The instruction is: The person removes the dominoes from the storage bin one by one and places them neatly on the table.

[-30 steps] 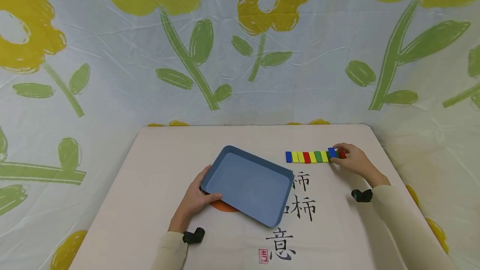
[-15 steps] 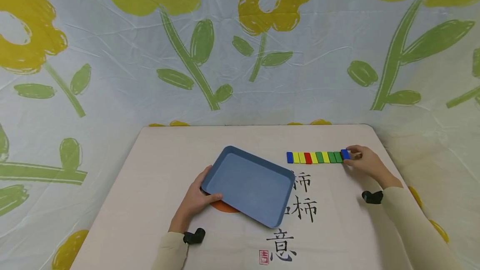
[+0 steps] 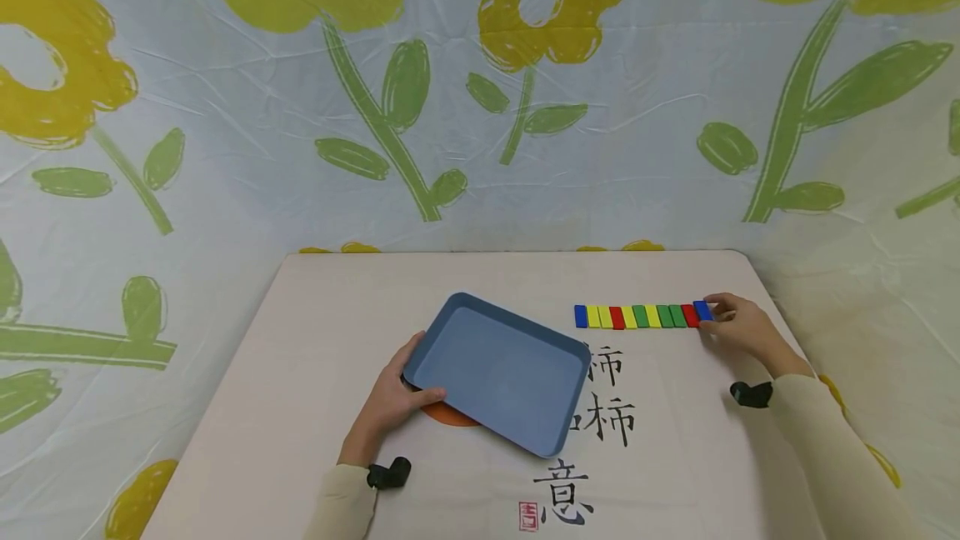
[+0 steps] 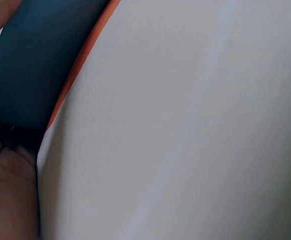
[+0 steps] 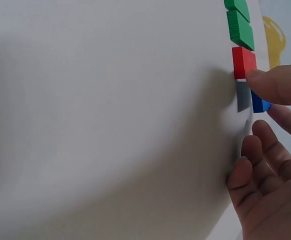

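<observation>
My left hand (image 3: pixel 384 403) grips the left corner of a blue-grey rectangular tray (image 3: pixel 495 373), its thumb over the near rim. In the left wrist view the tray's side (image 4: pixel 30 65) shows between parts of that hand. At the right end of a row of coloured blocks, my right hand (image 3: pixel 752 335) pinches a blue block (image 3: pixel 702 311) between thumb and finger. The right wrist view shows this blue block (image 5: pixel 258 103) beside a red block (image 5: pixel 244 63), slightly above the table over a shadow; its other fingers are loosely curled.
The row of yellow, red, green and blue blocks (image 3: pixel 602 317) runs along the back right of the table (image 3: pixel 337 298). Black characters (image 3: pixel 562 490) and an orange patch (image 3: pixel 450 416), partly covered by the tray, mark the table cloth. A flowered cloth (image 3: pixel 600 190) rises behind.
My right hand has carried the blue block rightward along the row, past the green blocks and the red end block, which is now uncovered. My left hand and the tray stay put.
</observation>
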`<move>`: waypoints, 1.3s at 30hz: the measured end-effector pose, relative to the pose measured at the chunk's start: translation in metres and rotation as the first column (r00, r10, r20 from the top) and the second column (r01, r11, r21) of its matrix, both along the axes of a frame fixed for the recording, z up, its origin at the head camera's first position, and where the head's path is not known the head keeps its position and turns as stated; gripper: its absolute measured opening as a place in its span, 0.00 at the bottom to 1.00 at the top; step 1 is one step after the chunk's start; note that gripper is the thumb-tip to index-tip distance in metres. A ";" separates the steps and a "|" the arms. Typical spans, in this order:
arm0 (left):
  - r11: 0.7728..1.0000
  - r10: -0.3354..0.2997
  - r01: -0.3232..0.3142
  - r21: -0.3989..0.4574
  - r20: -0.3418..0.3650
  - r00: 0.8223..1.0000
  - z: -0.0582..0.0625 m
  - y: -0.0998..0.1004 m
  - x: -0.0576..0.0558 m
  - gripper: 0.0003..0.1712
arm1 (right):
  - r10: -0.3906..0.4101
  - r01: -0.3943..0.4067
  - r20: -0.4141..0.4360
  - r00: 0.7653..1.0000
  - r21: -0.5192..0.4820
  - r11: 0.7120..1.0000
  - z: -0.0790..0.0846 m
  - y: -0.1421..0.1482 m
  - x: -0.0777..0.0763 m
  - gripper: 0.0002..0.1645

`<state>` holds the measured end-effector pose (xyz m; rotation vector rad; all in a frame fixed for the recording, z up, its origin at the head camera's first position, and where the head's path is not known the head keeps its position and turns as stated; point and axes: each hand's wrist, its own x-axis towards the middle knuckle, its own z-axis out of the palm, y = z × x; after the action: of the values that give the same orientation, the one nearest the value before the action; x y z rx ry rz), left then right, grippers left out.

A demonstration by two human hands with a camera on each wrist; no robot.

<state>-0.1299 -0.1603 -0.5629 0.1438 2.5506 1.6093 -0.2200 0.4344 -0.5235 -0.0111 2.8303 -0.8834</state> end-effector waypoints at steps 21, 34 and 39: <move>1.000 -0.009 0.010 0.003 -0.016 1.000 -0.006 -0.001 -0.002 0.59 | 0.018 -0.018 0.035 0.999 -0.003 1.000 -0.004 0.007 -0.004 0.35; 1.000 -0.017 0.017 -0.011 -0.024 1.000 -0.009 -0.003 -0.003 0.59 | 0.043 -0.044 0.047 0.998 0.012 0.999 -0.007 0.006 -0.007 0.34; 1.000 -0.015 0.015 -0.008 -0.026 1.000 -0.009 -0.002 -0.004 0.59 | 0.033 -0.034 0.060 0.998 0.015 0.999 -0.007 0.006 -0.007 0.35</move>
<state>-0.1340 -0.1622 -0.5722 0.1833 2.5684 1.6024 -0.2266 0.4405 -0.5300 -0.0293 2.7737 -0.8395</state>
